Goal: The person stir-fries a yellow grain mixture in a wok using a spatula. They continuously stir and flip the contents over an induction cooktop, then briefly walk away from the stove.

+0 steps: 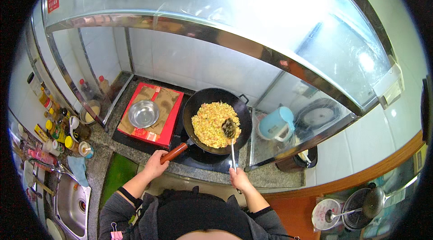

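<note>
A black wok [244,115] sits on a glass-topped cooker [216,163], and a broad layer of fried rice [211,118] with small mixed bits covers its bottom. My left hand [156,164] is closed around the end of the wok's reddish-brown wooden handle [176,152]. In my right hand [240,180] is the metal shaft of a cooking ladle [229,128]. The ladle's bowl, speckled with food, rests in the right part of the rice. Left of the wok, a metal bowl [143,114] stands on brown cardboard over a red box [172,118].
Glass panels with a metal frame [216,37] enclose the cooker. Sauce bottles and jars [57,132] crowd the left counter near a steel sink [71,199]. Behind the right-hand glass stands a blue pitcher [276,121]. A white plate [325,213] with a spoon lies at lower right.
</note>
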A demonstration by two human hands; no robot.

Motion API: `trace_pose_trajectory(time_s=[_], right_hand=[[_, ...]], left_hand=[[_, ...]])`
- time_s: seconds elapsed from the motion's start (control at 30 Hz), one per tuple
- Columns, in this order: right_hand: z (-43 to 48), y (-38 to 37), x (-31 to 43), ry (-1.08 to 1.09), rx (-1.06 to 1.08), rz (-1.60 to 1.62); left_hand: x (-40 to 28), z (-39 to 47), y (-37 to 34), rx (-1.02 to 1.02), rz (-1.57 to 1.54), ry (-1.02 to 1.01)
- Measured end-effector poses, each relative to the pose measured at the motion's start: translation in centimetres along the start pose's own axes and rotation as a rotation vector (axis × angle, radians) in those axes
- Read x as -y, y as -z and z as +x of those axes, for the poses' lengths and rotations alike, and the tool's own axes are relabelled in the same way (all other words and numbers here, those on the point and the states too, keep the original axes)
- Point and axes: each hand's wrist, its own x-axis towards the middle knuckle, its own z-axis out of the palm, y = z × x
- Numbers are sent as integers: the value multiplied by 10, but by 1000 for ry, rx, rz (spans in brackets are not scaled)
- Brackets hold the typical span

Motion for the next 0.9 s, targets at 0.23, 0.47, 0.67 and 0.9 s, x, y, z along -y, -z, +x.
trace_pose_trajectory(time_s=[0.23, 0.47, 0.67, 0.9], right_hand=[[-20, 3, 26, -140, 170, 545], [-33, -10, 42, -141, 118, 631], [-40, -8, 30, -26, -8, 573], [-45, 31, 52, -51, -67, 28]], left_hand=[[1, -7, 11, 22, -76, 87], [11, -14, 16, 50, -117, 52], [23, -7, 21, 156, -62, 0], [33, 15, 14, 297, -92, -18]])
